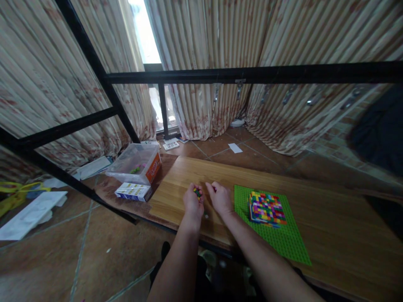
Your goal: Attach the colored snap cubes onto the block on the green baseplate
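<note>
My left hand (pixel 192 201) is cupped above the wooden board, its fingers curled round several small toy bricks (pixel 197 192) in green, yellow and other colours. Just to its right, my right hand (pixel 219 197) has its fingers bent together in a pinch. Whatever may be between those fingertips is too small to make out. Right of my hands lies a green studded baseplate (pixel 292 235). On it stands a block built of many coloured bricks (pixel 267 208), apart from both hands. A tiny pale piece (pixel 206 216) lies on the board below my hands.
The wooden board (pixel 176 176) carries the baseplate. At its left end stand a clear plastic box (pixel 122 173) with a few bricks inside and a white and blue carton (pixel 133 191). A black metal frame (pixel 189 76) crosses in front of the curtains (pixel 201 37). Papers (pixel 27 214) lie on the tiled floor.
</note>
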Available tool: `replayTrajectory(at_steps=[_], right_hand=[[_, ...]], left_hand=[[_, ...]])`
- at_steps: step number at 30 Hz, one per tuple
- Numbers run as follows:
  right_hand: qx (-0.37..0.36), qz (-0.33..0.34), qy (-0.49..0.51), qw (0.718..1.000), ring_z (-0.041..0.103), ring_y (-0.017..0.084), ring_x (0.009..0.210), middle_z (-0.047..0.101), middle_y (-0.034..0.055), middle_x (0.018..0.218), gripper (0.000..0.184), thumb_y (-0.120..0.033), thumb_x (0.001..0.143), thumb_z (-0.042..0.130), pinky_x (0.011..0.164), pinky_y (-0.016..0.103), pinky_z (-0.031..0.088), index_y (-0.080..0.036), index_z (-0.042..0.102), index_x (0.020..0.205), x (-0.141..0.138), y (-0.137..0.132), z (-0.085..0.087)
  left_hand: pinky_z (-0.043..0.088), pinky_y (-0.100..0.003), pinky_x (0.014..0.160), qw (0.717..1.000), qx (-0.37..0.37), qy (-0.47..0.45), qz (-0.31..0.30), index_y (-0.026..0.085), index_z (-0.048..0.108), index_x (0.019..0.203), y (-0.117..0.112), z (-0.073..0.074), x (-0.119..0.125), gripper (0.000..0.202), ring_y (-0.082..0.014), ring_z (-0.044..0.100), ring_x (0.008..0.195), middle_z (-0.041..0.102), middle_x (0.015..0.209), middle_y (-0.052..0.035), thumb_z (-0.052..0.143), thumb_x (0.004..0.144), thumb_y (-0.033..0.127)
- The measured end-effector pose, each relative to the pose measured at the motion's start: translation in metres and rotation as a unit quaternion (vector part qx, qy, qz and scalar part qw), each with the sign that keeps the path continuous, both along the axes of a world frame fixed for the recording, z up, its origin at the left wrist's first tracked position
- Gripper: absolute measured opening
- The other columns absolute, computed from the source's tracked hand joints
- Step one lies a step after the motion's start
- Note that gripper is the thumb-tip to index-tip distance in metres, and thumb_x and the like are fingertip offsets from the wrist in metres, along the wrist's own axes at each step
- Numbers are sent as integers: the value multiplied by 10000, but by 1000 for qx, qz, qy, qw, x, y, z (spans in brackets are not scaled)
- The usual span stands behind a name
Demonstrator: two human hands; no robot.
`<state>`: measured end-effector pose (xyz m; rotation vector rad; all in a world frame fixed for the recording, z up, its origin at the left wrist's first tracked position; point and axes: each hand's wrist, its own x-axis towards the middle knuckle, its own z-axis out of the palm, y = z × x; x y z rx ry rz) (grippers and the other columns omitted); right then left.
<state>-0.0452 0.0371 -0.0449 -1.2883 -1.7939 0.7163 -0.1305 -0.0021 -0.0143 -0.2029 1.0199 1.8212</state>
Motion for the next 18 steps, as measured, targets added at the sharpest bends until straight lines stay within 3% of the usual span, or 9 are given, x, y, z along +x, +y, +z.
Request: replayTrajectory(at_steps=[4,8,14,18], right_hand=[[-81,-22,137,987,359,106,459,408,-53,483,514,-638,869,436,480,246,294,-245,373,544,4,7,7],[-173,7,271,947,245,96,361,304,-84,472,538,-686,910,237,354,239,242,-268,293,574,12,12,21],[-225,55,416,880,467,117,458,473,-24,541,510,-650,881,404,436,243,419,-239,394,578,0,-1,49],[-208,53,464,859,533,124,547,556,-9,575,480,-629,818,528,554,254,458,-213,516,579,-23,-17,60]], left_hand=[[331,-120,401,1000,8,-14,-3,147,502,681,-1,2,-4,213,-27,445,407,545,596,27,535,889,176],[359,-122,408,999,19,-44,-16,145,512,687,-3,6,-6,206,-39,462,425,543,588,19,496,891,124],[510,-172,574,994,57,-84,-43,137,561,674,1,11,7,243,-88,594,555,589,619,-29,456,890,99],[553,-251,671,988,97,-92,-77,105,623,695,2,15,15,269,-146,653,624,651,689,-84,440,888,146]])
